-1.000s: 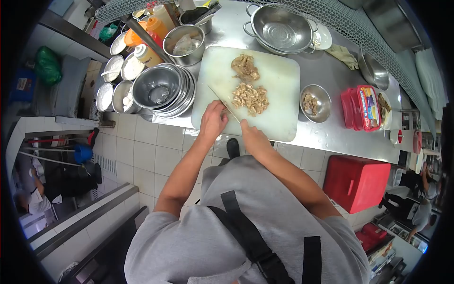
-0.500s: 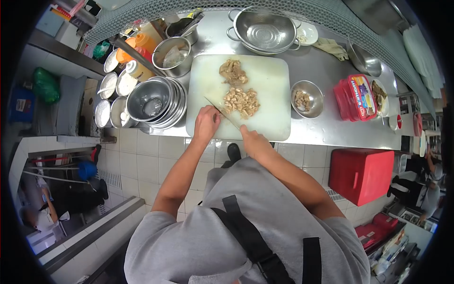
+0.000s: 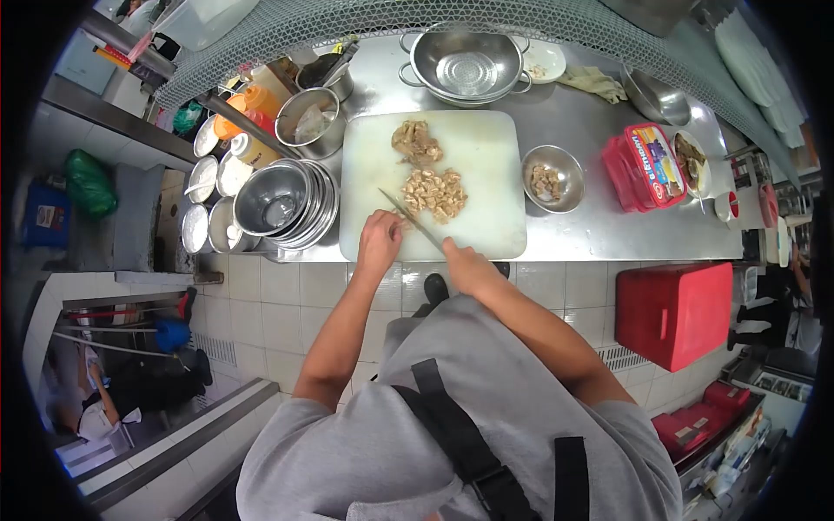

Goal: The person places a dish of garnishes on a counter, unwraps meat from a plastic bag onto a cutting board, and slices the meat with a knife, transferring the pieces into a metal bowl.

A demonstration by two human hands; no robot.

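My right hand point(image 3: 472, 268) grips the handle of a kitchen knife point(image 3: 410, 217), whose blade points up and left across the lower part of a white cutting board point(image 3: 486, 191). Just left of the blade, my left hand point(image 3: 380, 241) is closed low over the board with its fingers curled. What sits under its fingertips is too small to make out. Beyond the blade lies a pile of chopped, cooked-looking meat pieces point(image 3: 436, 194). Larger meat chunks point(image 3: 416, 141) rest above that pile. A small steel bowl point(image 3: 569, 179) to the right of the board contains some brownish pieces.
Stacked steel bowls point(image 3: 323, 208) stand left of the board, near sauce bottles point(image 3: 252, 149) and a steel pot point(image 3: 333, 135). A colander point(image 3: 469, 68) sits at the back. To the right are a red plastic tub point(image 3: 627, 174) and, on the floor, a red bin point(image 3: 673, 313).
The whole view has shifted slightly. The knife blade now shows a little farther right of my left fingers. Both hands stay low on the board, with the meat piles much the same.
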